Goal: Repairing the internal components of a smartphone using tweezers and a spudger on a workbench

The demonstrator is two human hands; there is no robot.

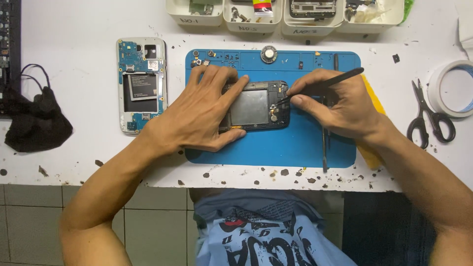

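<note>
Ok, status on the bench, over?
Left hand pinning black phone frame on blue mat. Right hand working black spudger at its edge. Nothing obstructing.

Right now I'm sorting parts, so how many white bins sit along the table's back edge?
4, side by side at the top: first bin leftmost, second bin, third bin, fourth bin rightmost. All are cut off by the frame; more may lie beyond.
</note>
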